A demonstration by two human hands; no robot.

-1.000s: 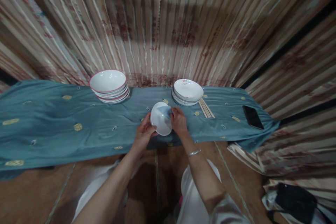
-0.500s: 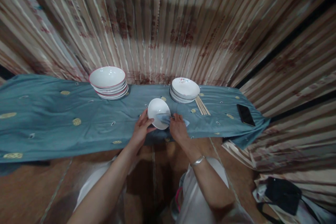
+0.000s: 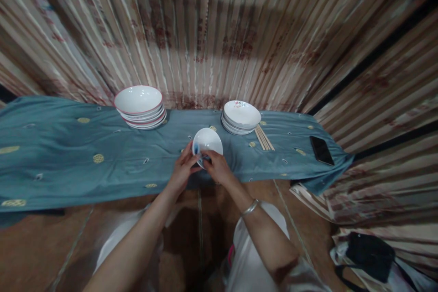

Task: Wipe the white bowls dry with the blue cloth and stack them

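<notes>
A small white bowl is tilted toward me above the front part of the cloth-covered table. My left hand grips its left rim, thumb inside and fingers beneath. My right hand reaches over the bowl's near side, fingers closed on a light blue cloth. The cloth presses against the bowl's inner left wall, and most of it is hidden under my fingers.
Red-rimmed white bowls are stacked at the back left. Shallow white dishes form another stack right of centre, with several chopsticks beside it. A black phone lies at the right on the blue-green tablecloth. Curtains hang behind.
My right hand has moved left, carrying the cloth from the bowl's right side across to its left inner wall. My left hand and the bowl stay almost where they were.
</notes>
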